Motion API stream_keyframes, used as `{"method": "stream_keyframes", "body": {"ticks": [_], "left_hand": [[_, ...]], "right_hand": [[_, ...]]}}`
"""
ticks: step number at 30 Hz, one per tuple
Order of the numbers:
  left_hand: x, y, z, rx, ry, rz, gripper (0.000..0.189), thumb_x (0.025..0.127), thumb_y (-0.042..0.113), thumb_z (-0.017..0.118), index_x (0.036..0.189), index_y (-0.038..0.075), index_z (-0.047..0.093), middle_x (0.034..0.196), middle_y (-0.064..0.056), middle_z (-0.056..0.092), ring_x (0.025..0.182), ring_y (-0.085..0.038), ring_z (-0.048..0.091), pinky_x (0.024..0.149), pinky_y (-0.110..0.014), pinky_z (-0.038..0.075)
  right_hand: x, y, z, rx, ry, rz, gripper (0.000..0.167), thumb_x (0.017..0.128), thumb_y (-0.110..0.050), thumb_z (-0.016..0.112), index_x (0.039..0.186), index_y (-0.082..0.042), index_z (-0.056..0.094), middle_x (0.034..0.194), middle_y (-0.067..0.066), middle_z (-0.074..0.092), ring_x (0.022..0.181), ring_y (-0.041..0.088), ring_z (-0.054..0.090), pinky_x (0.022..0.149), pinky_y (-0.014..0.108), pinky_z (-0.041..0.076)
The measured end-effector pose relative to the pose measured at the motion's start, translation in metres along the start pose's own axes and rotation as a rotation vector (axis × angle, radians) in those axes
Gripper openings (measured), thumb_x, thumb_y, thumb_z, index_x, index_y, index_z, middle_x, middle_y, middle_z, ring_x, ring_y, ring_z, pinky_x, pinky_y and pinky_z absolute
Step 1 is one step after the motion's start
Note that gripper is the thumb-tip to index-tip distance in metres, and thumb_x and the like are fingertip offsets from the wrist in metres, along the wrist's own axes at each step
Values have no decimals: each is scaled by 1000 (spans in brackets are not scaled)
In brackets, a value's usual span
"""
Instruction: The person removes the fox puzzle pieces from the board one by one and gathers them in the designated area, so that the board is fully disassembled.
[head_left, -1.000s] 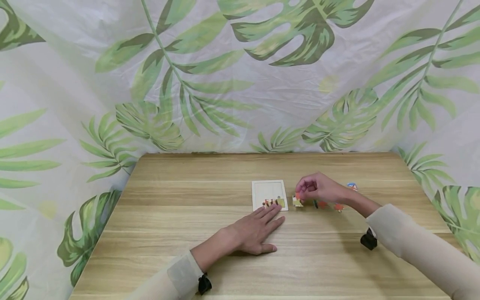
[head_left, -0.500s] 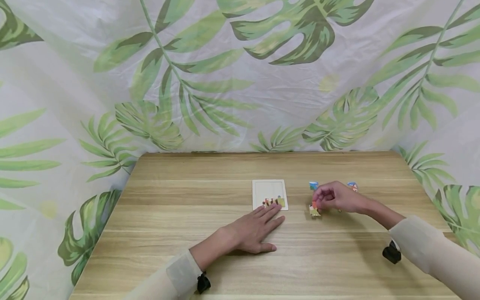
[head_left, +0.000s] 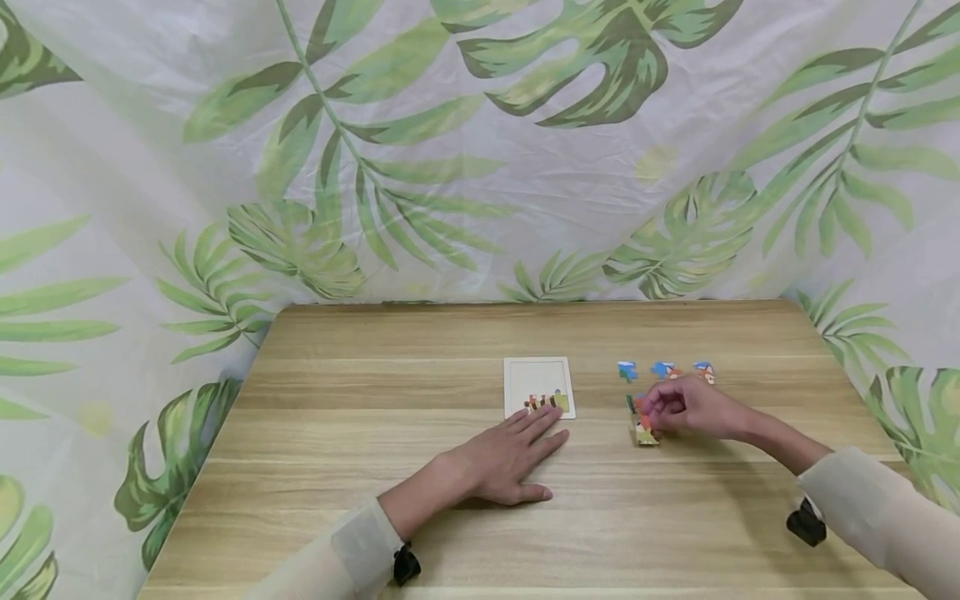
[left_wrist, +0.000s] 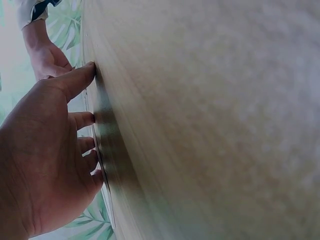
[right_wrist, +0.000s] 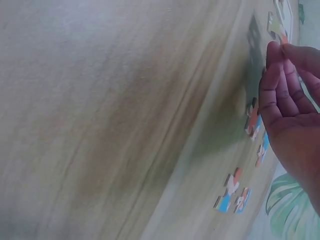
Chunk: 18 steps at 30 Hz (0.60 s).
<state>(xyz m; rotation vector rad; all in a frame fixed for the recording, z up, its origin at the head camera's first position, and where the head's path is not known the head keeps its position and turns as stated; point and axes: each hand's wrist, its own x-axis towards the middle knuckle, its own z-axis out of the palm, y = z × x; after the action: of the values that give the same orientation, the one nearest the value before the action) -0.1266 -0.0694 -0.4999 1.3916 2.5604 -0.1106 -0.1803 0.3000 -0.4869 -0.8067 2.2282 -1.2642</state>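
My left hand lies spread on the wooden table, fingertips over the near edge of a white puzzle tray. In the tray's near part sit joined pieces with brown, red and olive print, partly covered by those fingers. Right of the tray, my right hand pinches a puzzle piece coloured olive and orange-red between thumb and fingertips. The piece is tilted up in the right wrist view. Just behind it, a dark green and red piece is partly hidden by the hand.
Loose puzzle pieces lie beyond the right hand: a blue and green one, a blue one and one with a fox face. In the right wrist view, more pieces show under the hand. A leaf-print cloth hangs behind the table.
My right hand has moved right and nearer the body with the pinched puzzle piece, away from the tray, uncovering pieces at the back. The left hand has stayed in place.
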Motion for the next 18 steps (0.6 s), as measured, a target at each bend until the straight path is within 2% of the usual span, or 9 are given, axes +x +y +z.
{"method": "stream_keyframes", "body": {"ticks": [7, 18], "left_hand": [[0, 0, 0, 13, -3, -6, 83, 107, 63, 44, 171, 14, 21, 178, -14, 5, 165, -24, 5, 133, -39, 14], [0, 0, 1, -5, 5, -3, 84, 107, 63, 45, 171, 15, 21, 178, -14, 5, 165, -23, 5, 133, -40, 14]], "right_hand": [[-5, 1, 3, -26, -8, -1, 12, 96, 4, 73, 107, 2, 73, 96, 9, 76, 86, 9, 70, 73, 23, 60], [-5, 2, 7, -136, 4, -32, 10, 96, 1, 74, 103, -5, 75, 91, 3, 75, 81, 7, 67, 70, 22, 59]]}}
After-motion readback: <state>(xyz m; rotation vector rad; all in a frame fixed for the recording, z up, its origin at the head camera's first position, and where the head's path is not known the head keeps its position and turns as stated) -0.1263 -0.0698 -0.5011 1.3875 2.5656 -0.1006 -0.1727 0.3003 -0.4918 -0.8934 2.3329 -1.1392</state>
